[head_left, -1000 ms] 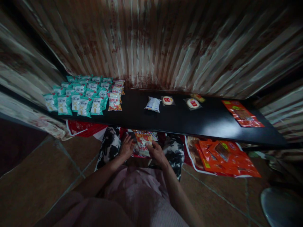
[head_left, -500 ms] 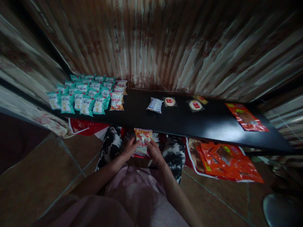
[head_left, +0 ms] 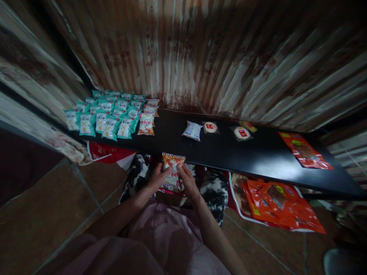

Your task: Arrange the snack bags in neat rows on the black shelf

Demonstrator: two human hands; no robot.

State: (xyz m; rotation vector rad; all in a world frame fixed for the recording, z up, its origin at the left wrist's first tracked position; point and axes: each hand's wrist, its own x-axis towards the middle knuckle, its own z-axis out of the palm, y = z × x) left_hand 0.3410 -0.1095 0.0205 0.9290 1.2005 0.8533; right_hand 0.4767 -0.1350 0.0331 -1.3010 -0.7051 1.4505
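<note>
Both of my hands hold one orange and white snack packet (head_left: 172, 165) upright just below the near edge of the black shelf (head_left: 218, 152). My left hand (head_left: 158, 178) grips its left side and my right hand (head_left: 186, 181) grips its right side. Under the packet, between my knees, lie more packets of the same kind in a red basket (head_left: 197, 170). On the shelf's left end stand rows of teal packets (head_left: 106, 116), with a short row of orange and white packets (head_left: 146, 123) beside them.
A white packet (head_left: 192, 130), two round cakes in clear wrap (head_left: 241, 133) and a flat red pouch (head_left: 305, 149) lie along the shelf. More red pouches (head_left: 279, 200) fill a tray on the floor at right. A red basket (head_left: 106, 152) sits under the shelf's left.
My hands have lifted the orange and white packet up from the basket between my knees to just under the shelf's edge. The view has shifted slightly.
</note>
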